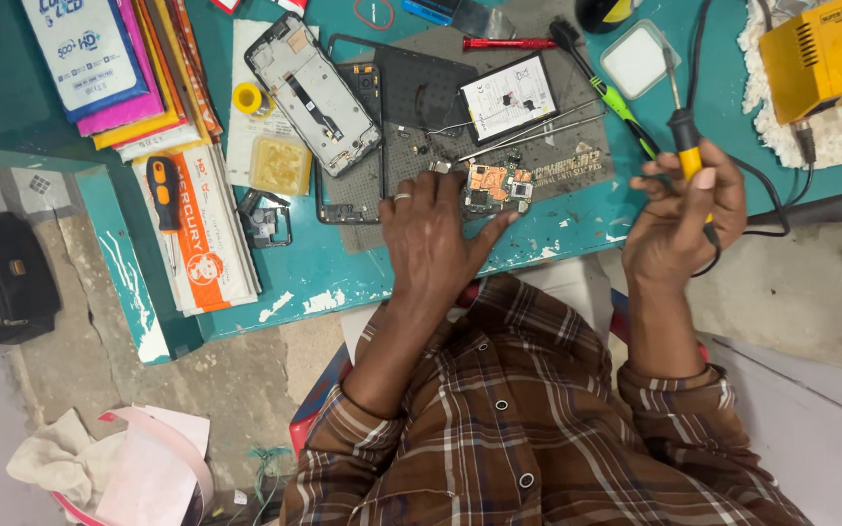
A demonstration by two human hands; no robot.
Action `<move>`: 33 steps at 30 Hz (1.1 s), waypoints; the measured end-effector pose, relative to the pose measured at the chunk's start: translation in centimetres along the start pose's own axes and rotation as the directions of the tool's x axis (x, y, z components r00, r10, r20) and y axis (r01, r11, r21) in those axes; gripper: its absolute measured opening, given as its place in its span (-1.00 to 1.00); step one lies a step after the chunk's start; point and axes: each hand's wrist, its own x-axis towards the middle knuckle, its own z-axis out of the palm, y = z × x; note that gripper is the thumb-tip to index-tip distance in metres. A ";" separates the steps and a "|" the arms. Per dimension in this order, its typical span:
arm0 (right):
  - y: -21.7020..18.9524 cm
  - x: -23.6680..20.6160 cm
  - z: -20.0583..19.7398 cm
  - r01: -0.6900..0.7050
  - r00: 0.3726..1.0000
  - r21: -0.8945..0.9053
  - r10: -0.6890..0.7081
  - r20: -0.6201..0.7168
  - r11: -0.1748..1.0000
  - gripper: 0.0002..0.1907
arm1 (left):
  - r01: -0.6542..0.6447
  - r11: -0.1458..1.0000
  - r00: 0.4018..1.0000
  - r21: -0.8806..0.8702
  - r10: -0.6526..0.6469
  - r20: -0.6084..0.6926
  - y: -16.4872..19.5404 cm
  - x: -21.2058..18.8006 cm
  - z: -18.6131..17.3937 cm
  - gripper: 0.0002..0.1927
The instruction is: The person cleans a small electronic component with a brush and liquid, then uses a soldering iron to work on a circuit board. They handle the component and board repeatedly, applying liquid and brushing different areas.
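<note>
Two poses: left hand (433,231) flat by circuit board (497,185), right hand (679,209) gripping soldering iron (682,136).

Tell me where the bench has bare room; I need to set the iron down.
Bare teal bench shows along the front edge, between the grey work mat and the right hand holding the soldering iron. A smaller patch lies between the packet stack and the mat. The mat is crowded with the phone frame, circuit board and left hand.

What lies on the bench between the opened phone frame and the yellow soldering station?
In the head view, between the opened phone frame and the yellow soldering station lie a phone battery, a green-handled brush and a square white lid.
</note>
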 end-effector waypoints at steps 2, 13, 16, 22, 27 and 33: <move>0.2 -0.1 0.2 0.025 0.999 -0.041 -0.024 0.022 0.999 -0.67 | -0.020 1.000 1.000 -0.024 0.020 -0.005 0.4 0.1 0.2 -0.24; 0.0 -0.4 0.9 0.052 0.997 -0.069 -0.049 0.054 0.996 -0.71 | -0.083 0.995 0.996 -0.056 0.084 0.015 1.3 1.9 1.0 -0.67; -0.1 -0.4 1.0 0.052 0.997 -0.065 -0.049 0.053 0.997 -0.71 | -0.108 0.993 0.994 -0.054 0.109 0.006 1.1 2.1 1.3 -0.69; -0.1 -0.3 1.1 0.058 0.996 -0.063 -0.054 0.068 0.996 -0.71 | -0.109 0.992 0.994 -0.069 0.109 0.004 -0.3 2.9 1.8 -0.85; -0.1 -0.2 1.2 0.036 0.995 -0.079 -0.028 0.101 0.996 -0.68 | -0.088 0.989 0.995 -0.116 0.082 -0.052 -0.5 3.4 1.2 -0.83; -0.1 -0.2 1.0 0.025 0.990 -0.084 -0.013 0.141 0.996 -0.62 | -0.178 0.975 0.983 -0.133 0.182 0.019 -0.2 1.4 -0.2 -0.62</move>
